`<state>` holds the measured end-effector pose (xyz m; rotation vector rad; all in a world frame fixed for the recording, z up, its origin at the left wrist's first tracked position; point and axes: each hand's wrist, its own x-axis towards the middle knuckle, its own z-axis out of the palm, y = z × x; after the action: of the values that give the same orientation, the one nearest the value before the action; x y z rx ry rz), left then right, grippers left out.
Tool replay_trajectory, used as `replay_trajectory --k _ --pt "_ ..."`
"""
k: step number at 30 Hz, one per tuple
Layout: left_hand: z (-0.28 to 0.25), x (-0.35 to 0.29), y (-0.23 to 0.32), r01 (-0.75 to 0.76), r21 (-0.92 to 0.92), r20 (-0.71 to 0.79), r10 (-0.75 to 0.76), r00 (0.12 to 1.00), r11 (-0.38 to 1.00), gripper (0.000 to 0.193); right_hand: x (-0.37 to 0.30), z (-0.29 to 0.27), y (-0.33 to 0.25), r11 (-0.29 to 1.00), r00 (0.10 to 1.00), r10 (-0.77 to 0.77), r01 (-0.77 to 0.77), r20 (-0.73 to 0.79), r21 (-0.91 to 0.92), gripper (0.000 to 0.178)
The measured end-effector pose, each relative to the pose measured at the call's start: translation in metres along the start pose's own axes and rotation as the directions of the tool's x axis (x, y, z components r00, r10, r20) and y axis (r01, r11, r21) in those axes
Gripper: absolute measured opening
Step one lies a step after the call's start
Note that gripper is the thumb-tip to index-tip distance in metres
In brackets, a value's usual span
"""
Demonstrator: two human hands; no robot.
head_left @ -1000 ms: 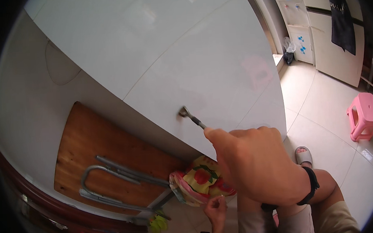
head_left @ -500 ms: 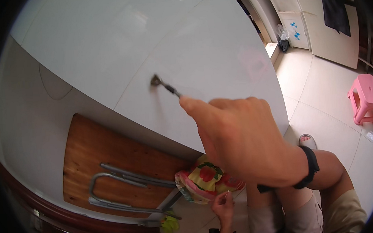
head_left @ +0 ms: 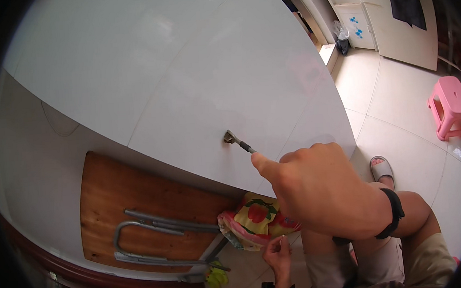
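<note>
My right hand [head_left: 330,190] is closed round the handle of a slim tool, its index finger stretched along it. The tool [head_left: 238,140] has a small flared metal head and a dark band below it. Its head is at a glossy white tiled surface [head_left: 184,93], beside a seam; I cannot tell how firmly it touches. Lower down, my left hand [head_left: 277,252] is closed in a pinch, with a tiny pale bit at the fingertips, too small to name. Next to it is a colourful fruit-patterned bag or cloth [head_left: 257,217].
A folded wooden table [head_left: 138,198] with grey metal legs leans below the white surface's edge. Yellow-green material [head_left: 217,277] is near its legs. On the tiled floor at right stands a pink stool [head_left: 450,108]. A dark cloth [head_left: 405,0] hangs from a pale appliance [head_left: 402,38].
My right hand has drawn the tool down and right across the white surface, nearer its edge. My left hand keeps its pinch. The view has shifted slightly.
</note>
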<state>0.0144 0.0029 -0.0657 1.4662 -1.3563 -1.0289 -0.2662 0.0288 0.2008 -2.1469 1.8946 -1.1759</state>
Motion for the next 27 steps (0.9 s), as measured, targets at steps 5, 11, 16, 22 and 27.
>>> replay_trajectory --k 5,11,16,22,27 --pt "-0.001 0.001 -0.003 -0.007 -0.102 0.018 0.009 1.000 0.995 0.012 0.008 0.001 -0.009 1.000 0.997 -0.007 0.007 -0.082 0.002 0.046" --pt "0.007 -0.002 -0.002 -0.013 -0.077 0.020 0.015 1.000 0.997 0.012 0.048 0.021 0.022 0.997 0.850 -0.032 0.062 -0.526 0.039 0.045" --pt "0.003 -0.002 -0.003 -0.013 -0.126 0.012 0.014 1.000 0.992 0.012 0.052 0.014 0.032 0.998 0.826 -0.052 0.058 -0.562 -0.008 0.038" --pt "0.005 -0.003 0.007 0.027 -0.065 0.006 -0.026 1.000 0.998 0.012 -0.001 0.015 0.022 0.998 0.964 0.057 -0.062 -0.260 -0.013 0.045" --pt "0.005 0.004 0.010 -0.062 -0.053 -0.010 0.062 0.998 0.997 0.015 -0.003 0.015 0.020 0.996 0.983 0.092 -0.094 -0.158 -0.004 0.049"
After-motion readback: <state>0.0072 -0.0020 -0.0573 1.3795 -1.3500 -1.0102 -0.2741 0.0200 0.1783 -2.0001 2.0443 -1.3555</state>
